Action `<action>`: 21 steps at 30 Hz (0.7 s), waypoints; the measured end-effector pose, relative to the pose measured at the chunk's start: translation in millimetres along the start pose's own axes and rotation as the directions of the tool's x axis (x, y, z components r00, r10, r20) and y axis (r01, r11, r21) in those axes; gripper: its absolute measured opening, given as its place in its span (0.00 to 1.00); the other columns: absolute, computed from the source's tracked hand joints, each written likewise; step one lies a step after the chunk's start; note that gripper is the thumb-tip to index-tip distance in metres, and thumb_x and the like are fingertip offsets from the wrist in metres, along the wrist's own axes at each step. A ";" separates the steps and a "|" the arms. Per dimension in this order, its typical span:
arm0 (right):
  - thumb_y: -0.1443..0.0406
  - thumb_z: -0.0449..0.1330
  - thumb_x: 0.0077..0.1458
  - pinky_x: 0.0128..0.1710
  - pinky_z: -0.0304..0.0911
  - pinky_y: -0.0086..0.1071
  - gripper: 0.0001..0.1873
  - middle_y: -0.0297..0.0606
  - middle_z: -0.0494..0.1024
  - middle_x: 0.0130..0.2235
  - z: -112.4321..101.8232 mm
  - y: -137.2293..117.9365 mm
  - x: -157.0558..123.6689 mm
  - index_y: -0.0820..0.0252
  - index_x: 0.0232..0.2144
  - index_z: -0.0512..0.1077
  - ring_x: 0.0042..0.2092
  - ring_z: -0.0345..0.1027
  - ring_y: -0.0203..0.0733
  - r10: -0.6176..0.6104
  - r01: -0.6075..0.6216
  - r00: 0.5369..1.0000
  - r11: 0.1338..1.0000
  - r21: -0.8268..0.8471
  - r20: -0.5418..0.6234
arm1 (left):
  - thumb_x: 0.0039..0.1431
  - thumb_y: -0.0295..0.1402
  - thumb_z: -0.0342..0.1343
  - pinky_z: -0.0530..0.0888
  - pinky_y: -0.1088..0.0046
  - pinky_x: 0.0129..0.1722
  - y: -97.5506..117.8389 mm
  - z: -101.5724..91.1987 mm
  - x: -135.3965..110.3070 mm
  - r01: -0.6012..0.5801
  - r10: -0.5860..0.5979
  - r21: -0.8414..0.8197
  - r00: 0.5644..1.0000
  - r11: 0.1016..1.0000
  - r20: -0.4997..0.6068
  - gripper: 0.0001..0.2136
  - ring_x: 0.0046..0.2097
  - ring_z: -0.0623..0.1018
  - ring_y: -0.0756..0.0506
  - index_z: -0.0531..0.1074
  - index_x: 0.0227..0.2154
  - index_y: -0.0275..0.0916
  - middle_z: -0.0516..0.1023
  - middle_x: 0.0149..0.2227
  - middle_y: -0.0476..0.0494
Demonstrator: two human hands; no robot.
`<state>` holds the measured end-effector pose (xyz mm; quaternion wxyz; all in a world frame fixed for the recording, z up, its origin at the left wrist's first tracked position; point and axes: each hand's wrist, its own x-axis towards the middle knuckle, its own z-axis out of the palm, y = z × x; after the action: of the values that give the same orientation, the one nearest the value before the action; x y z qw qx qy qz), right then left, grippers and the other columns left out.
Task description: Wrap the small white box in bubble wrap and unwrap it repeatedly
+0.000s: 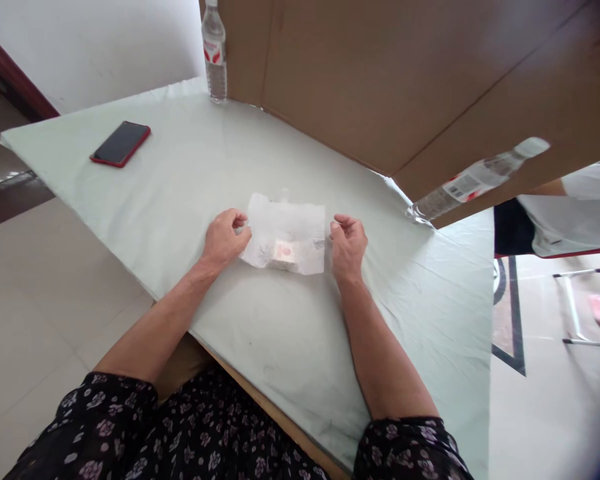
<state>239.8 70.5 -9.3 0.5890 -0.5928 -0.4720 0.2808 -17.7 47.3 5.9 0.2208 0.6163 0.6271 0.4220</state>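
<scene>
Left hand (228, 235) meets the thin white sheet (289, 221) at nine o'clock, pinch unclear; right hand (348, 245), fingers loosely parted, sits just off three. Gentle handling should keep the small printed block (284, 253) steady near six.

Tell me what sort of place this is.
Likely an indoor room with a makeshift work spot: a cloth-covered table, an upright brown panel that looks like cardboard, and a pale tiled floor.

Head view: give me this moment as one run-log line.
left hand: at left edge of white sheet, grip unclear | right hand: beside its right edge | small block: on sheet | phone: on table
</scene>
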 end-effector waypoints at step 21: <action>0.54 0.64 0.59 0.40 0.70 0.37 0.17 0.36 0.82 0.37 -44.6 -58.4 -55.2 0.54 0.47 0.78 0.38 0.75 0.42 0.079 0.028 0.495 0.994 -0.107 0.865 | 0.63 0.42 0.51 0.70 0.72 0.29 18.8 -24.6 -10.3 0.040 0.197 -0.380 0.802 0.924 0.564 0.16 0.24 0.75 0.48 0.77 0.42 0.37 0.75 0.19 0.50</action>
<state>244.2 -6.1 41.3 0.2356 -0.4089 -0.7094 0.5235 -24.8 28.9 32.0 0.5005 0.6892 0.4080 0.3287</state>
